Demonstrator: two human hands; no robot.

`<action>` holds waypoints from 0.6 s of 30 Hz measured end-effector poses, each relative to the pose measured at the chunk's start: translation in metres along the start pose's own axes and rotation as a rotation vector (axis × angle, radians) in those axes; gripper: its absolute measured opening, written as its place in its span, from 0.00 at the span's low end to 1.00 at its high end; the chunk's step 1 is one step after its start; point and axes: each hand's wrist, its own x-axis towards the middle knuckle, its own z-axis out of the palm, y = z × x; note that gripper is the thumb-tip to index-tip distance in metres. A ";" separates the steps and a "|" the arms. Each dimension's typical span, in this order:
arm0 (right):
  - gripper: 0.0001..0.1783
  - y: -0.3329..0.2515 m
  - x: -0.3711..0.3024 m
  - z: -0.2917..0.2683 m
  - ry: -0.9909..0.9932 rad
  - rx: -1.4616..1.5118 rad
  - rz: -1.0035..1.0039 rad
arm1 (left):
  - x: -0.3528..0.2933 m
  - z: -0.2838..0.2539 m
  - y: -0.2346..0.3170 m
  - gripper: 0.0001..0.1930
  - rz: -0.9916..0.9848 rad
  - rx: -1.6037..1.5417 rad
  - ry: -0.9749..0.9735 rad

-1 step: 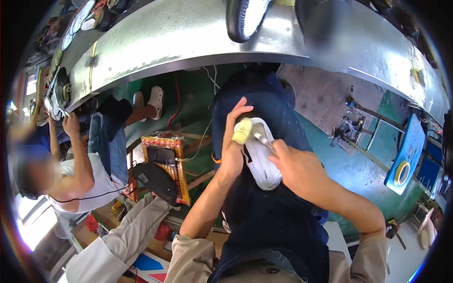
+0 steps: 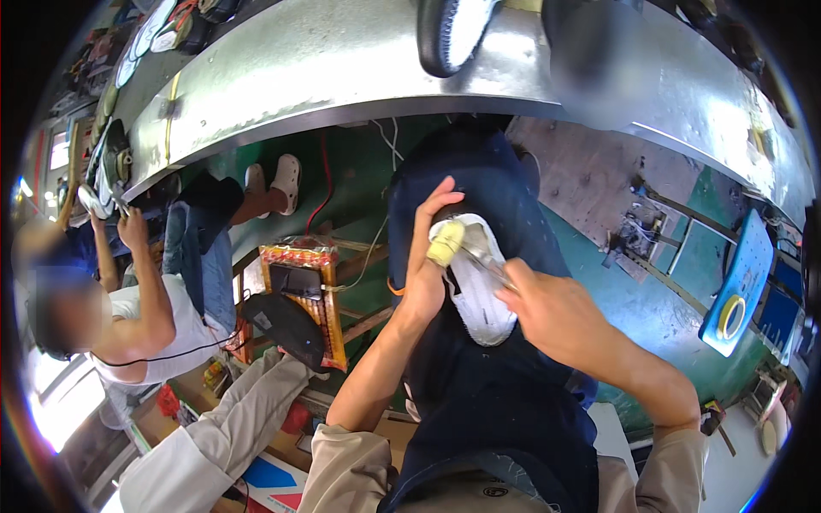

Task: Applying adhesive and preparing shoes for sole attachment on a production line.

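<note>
On my lap lies a shoe with its pale underside (image 2: 481,299) facing up and a dark upper at its edges. My left hand (image 2: 425,278) grips its left side, the index finger stretched out past the far end. A yellow wrap (image 2: 445,244) covers the left thumb, which presses on the shoe. Closed in my right hand (image 2: 547,309) is a slim metal tool (image 2: 484,261); its tip reaches the shoe near the yellow wrap. What kind of tool it is I cannot make out.
A metal bench (image 2: 342,73) curves across the far side, with a black shoe (image 2: 445,38) on it. At left a co-worker (image 2: 141,316) handles another shoe. Between us stands a wooden stool (image 2: 338,299). A blue board (image 2: 740,274) holding a tape roll (image 2: 731,315) is at right.
My right hand and the metal tool have shifted slightly to the right. The left hand still grips the shoe, and the whole view has moved a little.
</note>
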 end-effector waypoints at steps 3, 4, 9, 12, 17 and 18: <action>0.10 -0.008 -0.008 -0.015 0.067 0.155 0.110 | 0.001 -0.004 0.003 0.29 0.116 0.191 -0.119; 0.10 -0.011 -0.009 -0.016 0.186 0.246 0.175 | 0.002 -0.004 0.003 0.30 0.082 0.186 -0.134; 0.12 -0.013 0.015 -0.007 0.559 0.288 0.015 | 0.007 -0.012 0.001 0.32 0.154 0.287 -0.223; 0.12 0.003 0.032 0.005 0.185 -0.177 -0.045 | 0.006 -0.016 0.002 0.34 0.155 0.337 -0.213; 0.11 -0.007 0.030 0.003 0.380 -0.033 -0.087 | 0.014 -0.018 0.003 0.33 0.224 0.427 -0.223; 0.11 -0.001 0.031 0.008 0.291 -0.098 -0.053 | 0.012 -0.017 -0.002 0.33 0.210 0.422 -0.214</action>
